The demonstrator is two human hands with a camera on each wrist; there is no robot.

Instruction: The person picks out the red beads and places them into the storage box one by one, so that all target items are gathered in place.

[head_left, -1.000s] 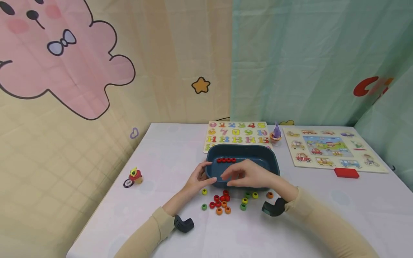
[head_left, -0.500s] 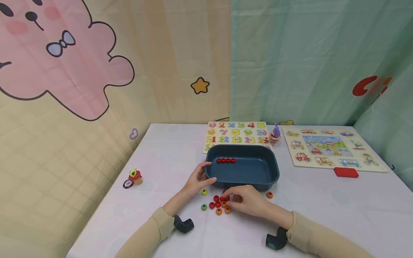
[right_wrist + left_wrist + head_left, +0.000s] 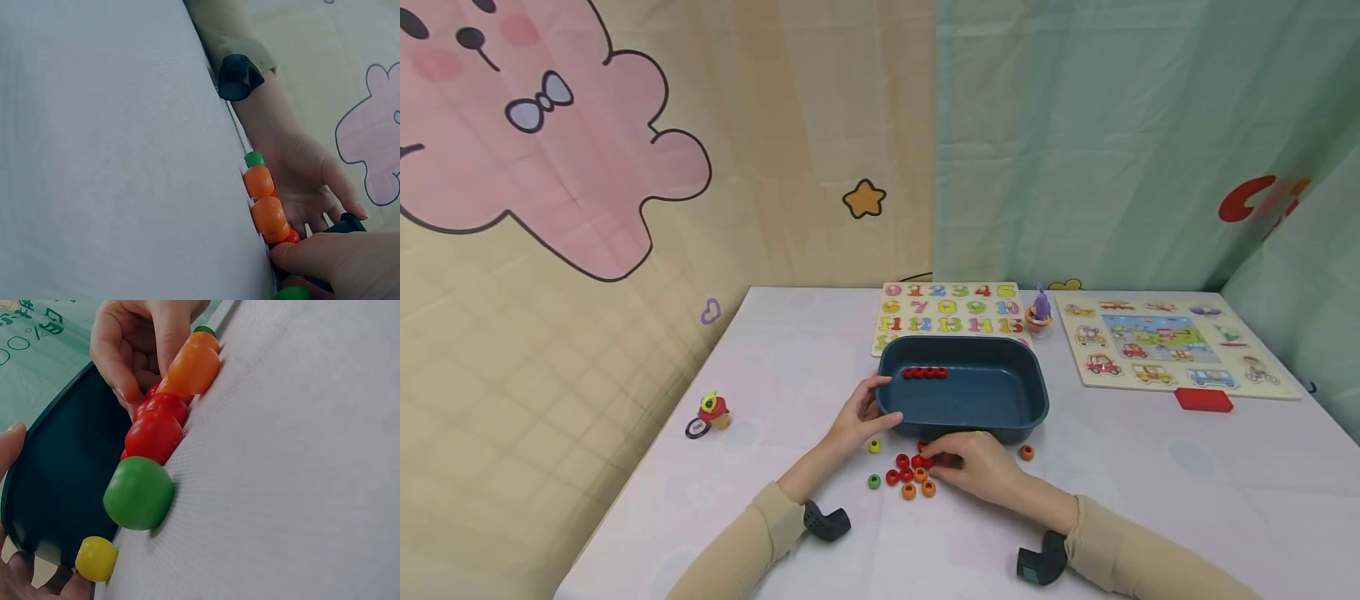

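I see the left hand (image 3: 853, 419) gripping the tray's (image 3: 973, 398) left end, the right hand (image 3: 981, 468) curled at the red beads (image 3: 917, 462), pinch unclear

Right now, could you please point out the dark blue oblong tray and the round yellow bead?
Dark blue oblong tray (image 3: 977, 400): head view, bare inner floor.
Round yellow bead (image 3: 97, 559): left wrist view, rounded side.

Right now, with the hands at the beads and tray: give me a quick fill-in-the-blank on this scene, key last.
1. The row of beads inside the tray is coloured ____.
2. That row counts ____ beads.
3. The tray is held by the person's ____ hand.
4. The bead on the table nearest that hand is ____.

Missing words: red; four; left; yellow.
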